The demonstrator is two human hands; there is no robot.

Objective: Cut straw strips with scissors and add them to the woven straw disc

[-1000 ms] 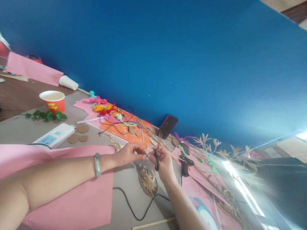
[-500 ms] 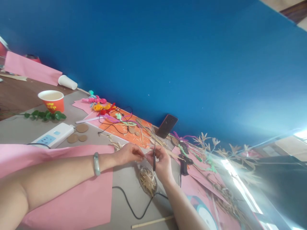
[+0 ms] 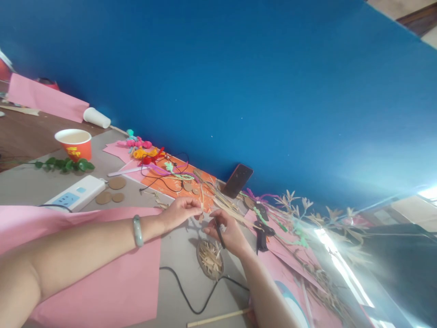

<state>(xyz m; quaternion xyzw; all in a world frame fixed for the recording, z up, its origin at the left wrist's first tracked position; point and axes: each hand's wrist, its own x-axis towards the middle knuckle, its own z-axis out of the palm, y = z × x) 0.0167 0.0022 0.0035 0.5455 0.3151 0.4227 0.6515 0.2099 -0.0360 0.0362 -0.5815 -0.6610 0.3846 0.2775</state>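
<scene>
My left hand (image 3: 180, 213) is closed in a pinch on a thin straw-coloured strip (image 3: 201, 199) that stands up from the fingertips. Just to its right, my right hand (image 3: 228, 231) grips a slim dark tool (image 3: 219, 233); its exact kind cannot be made out. The two hands are close together but apart. Below them on the grey table lies an oval holder (image 3: 198, 260) filled with cut straw pieces (image 3: 210, 260). A pale bangle (image 3: 138, 231) circles my left wrist.
A phone (image 3: 238, 180) leans against the blue wall (image 3: 218, 82). Orange paper (image 3: 164, 186) carries cords and scraps. At left are a paper cup (image 3: 77, 148), a power strip (image 3: 77, 192) and pink paper (image 3: 112, 282). A black cable (image 3: 184, 294) and dried stalks (image 3: 317, 269) lie nearer.
My hands have moved slightly apart. The dark tool, earlier upright between them, now tilts lower in my right hand, and the strip shows above my left fingertips.
</scene>
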